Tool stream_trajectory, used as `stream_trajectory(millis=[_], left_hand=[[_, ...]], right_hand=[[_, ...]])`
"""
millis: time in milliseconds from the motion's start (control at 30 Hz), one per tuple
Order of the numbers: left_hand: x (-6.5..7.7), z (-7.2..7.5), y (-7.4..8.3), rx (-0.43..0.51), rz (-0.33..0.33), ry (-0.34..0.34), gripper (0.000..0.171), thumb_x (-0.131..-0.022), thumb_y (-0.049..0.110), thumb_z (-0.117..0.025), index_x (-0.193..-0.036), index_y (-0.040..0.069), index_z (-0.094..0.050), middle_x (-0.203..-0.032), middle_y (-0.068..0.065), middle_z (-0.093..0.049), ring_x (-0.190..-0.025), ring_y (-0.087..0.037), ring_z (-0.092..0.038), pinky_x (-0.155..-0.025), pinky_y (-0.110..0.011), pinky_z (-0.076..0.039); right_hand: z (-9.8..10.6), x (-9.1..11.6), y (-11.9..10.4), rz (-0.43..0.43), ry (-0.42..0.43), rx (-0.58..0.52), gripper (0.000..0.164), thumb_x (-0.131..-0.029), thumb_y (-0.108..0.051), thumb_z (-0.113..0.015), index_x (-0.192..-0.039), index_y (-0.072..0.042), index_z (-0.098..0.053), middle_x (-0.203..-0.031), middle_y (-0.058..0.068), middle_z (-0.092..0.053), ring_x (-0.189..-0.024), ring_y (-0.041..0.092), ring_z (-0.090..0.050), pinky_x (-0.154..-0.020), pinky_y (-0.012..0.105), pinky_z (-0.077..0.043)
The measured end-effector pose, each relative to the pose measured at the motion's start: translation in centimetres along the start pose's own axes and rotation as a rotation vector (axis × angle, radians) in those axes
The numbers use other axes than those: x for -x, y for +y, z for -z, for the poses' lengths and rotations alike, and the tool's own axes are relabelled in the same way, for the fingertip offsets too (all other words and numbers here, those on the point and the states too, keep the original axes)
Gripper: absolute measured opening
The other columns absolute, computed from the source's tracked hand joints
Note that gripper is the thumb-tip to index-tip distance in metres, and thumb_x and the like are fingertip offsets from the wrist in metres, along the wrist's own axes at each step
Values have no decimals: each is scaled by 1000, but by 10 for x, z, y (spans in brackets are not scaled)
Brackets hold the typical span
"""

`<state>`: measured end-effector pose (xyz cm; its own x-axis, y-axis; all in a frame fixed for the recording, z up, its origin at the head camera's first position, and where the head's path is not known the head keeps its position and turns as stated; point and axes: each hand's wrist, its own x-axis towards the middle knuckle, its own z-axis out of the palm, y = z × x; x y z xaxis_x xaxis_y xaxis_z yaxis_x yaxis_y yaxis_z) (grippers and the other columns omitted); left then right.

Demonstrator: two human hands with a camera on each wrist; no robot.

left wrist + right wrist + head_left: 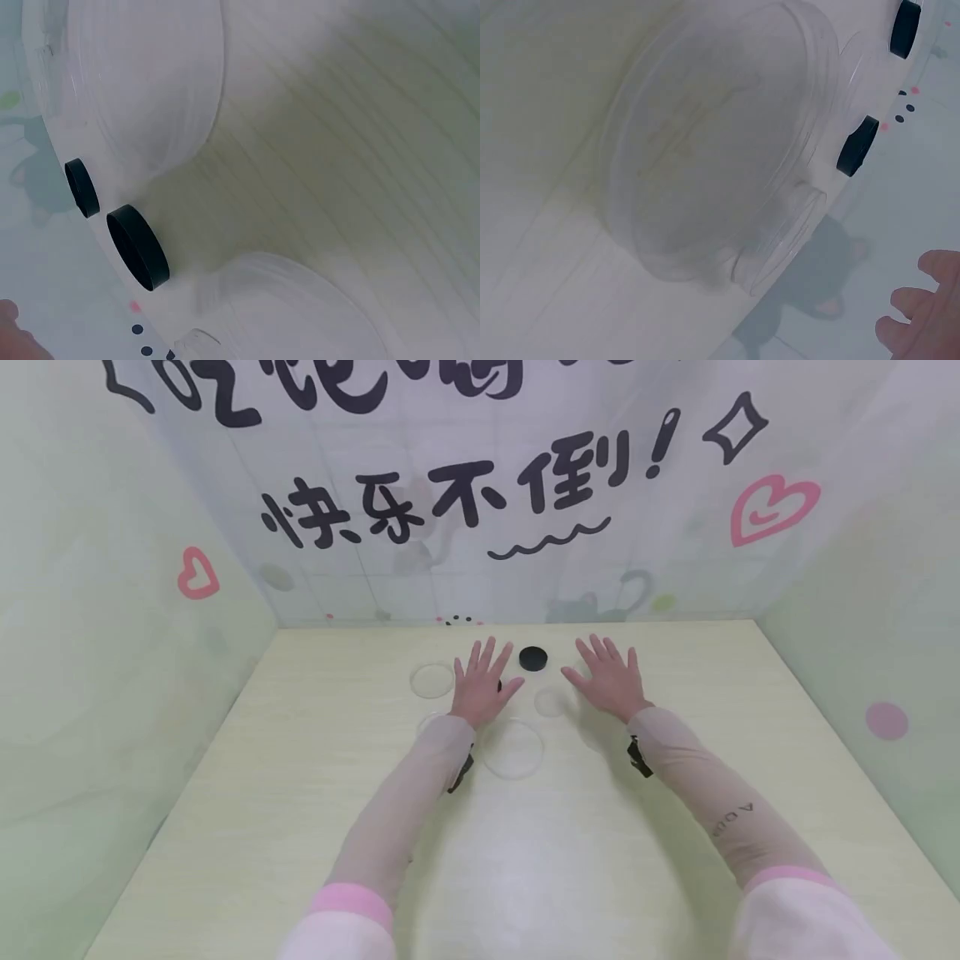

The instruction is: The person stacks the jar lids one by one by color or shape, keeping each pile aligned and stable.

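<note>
Both hands hover with fingers spread near the table's far side, holding nothing. In the head view my left hand (480, 689) is above several clear round containers (513, 749). A black round lid (533, 658) lies between the two hands. A second black lid (499, 687) is mostly hidden by my left hand. My right hand (611, 683) is to the right of a small clear round piece (550, 702). The left wrist view shows both black lids, one nearer lid (142, 251) larger. In the right wrist view, a big clear container (712, 142) fills the middle.
The pale wooden table (300, 827) ends at a printed back curtain (420, 585) with dark lettering. Pale green curtains (862, 610) stand at both sides. Another clear round piece (431, 680) lies left of my left hand.
</note>
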<state>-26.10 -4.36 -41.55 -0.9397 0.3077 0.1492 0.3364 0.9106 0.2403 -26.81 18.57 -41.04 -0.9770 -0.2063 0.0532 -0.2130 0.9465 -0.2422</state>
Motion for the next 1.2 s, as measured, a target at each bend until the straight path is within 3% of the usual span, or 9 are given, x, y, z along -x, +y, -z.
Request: stream_trajectory(millis=[233,433,700,967,1200], left_hand=[[-6,-11,13,48,5,4,62,-89,53,-36,-142,25,-18,-147,-7,-12,-133,-26,-6,-104,-53,-10],[-7,-14,25,94,-12,22,63,-88,50,-44,-141,22,-24,-145,-10,-19,-132,-28,-14,-103,-52,-18],[-6,-28,40,177,-30,45,64,-85,47,-51,-139,21,-29,-142,-11,-27,-129,-29,-23,-101,-49,-24],[-5,-32,61,271,-45,-3,62,-84,39,-56,-138,21,-31,-136,-8,-36,-123,-24,-34,-98,-36,-32],[-2,-40,76,372,-62,-58,58,-84,33,-59,-136,20,-36,-122,-6,-45,-110,-19,-43,-90,-27,-39]], right_hand=[[7,6,14,-40,-19,-43,80,-85,-65,-24,-141,-8,-21,-144,17,-15,-131,35,-8,-102,57,1],[10,11,25,-27,-41,-29,74,-89,-57,-29,-140,-5,-21,-143,21,-15,-130,39,-10,-101,58,-7],[12,24,38,5,-7,-126,73,-88,-54,-36,-137,0,-26,-139,25,-24,-126,41,-19,-101,54,-16],[11,27,51,-45,-71,-167,59,-89,-38,-49,-133,-1,-35,-133,23,-36,-119,42,-33,-87,58,-35],[6,31,55,-4,-65,-225,46,-87,-24,-56,-123,3,-48,-120,26,-49,-104,40,-49,-82,52,-41]])
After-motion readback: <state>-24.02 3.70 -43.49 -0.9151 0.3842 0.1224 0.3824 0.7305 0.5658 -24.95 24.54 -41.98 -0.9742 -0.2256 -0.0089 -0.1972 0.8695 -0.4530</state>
